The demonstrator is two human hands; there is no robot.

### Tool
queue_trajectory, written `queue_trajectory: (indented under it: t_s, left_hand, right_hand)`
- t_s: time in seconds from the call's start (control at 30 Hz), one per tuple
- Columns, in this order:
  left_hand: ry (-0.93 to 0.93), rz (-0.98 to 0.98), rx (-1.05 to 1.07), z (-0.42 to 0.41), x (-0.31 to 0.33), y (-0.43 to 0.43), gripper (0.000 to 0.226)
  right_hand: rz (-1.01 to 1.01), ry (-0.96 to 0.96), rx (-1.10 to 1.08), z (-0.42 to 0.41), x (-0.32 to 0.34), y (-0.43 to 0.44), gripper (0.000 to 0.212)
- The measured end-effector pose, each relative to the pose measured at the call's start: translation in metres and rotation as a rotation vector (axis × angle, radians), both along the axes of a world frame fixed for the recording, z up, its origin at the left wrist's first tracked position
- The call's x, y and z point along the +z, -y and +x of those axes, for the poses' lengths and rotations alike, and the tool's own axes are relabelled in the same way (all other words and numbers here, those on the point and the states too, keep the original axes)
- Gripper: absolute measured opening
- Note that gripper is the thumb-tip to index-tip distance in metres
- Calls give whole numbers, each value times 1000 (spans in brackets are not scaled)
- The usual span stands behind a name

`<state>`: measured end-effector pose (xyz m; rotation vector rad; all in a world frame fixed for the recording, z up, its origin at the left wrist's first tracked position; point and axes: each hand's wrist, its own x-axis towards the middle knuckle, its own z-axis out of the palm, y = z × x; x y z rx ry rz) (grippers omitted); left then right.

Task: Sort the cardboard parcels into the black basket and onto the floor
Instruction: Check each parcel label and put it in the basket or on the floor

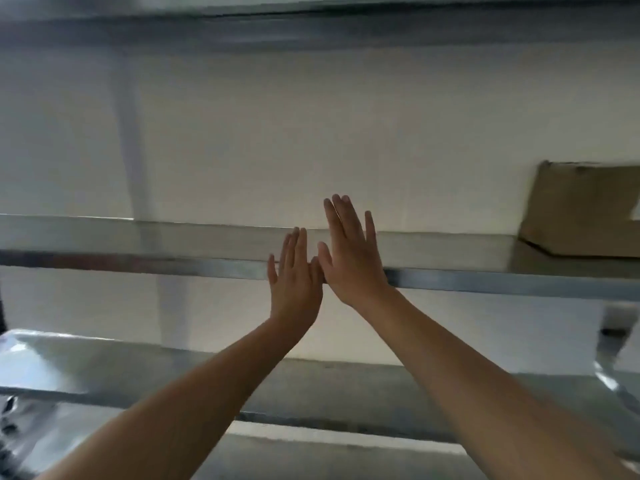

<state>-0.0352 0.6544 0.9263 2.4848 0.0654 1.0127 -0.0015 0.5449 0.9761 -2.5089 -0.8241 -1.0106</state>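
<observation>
One brown cardboard parcel [581, 209] sits on the middle metal shelf [138, 237] at the far right, partly cut off by the frame edge. Both my arms reach up in front of that shelf. My left hand [294, 275] is flat with straight fingers and holds nothing. My right hand [353, 251] is just beside it, slightly higher, fingers also straight and spread, holding nothing. The two hands nearly touch at the thumbs. Both are well left of the parcel. No black basket and no floor are in view.
A steel shelving rack fills the view, with a lower shelf [346, 386] and an upper shelf [311, 26]. A white wall [311, 133] lies behind. A dark, shiny object [10, 424] shows at the lower left edge. The picture is blurred.
</observation>
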Motion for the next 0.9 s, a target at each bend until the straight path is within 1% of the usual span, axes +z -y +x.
queue_trajectory:
  t_s: [0.07,0.1,0.23,0.4,0.47,0.57,0.7,0.8,0.9]
  left_hand:
    - [-4,93,-89,18,-9,57,74]
    - [-9,136,-133,26,-11,85,77]
    - [-34,239,-377,45,-14,195,65]
    - [94,347,-690,45,-35,317,56]
    - [123,366,-801,40,-49,362,56]
    - [109,371,-954,34,-69,420,55]
    - [35,332,-1151,36,-79,482,56]
    - [-41,280,-1224,39,-87,518,58]
    - [-64,309,-1319,37,-107,545,58]
  right_hand:
    - [28,-31,-99,3,-9,65,63]
    - [43,-42,-153,3,-15,97,63]
    - [75,-85,-398,-6,-51,217,62]
    - [66,-182,-752,-34,-97,335,63]
    - [27,-215,-878,-46,-108,372,65]
    - [-2,-262,-1065,-65,-116,420,67]
    - [32,-312,-1253,-95,-114,478,66]
    - [79,-364,-1391,-115,-118,513,67]
    - [125,-403,-1503,-140,-137,538,66]
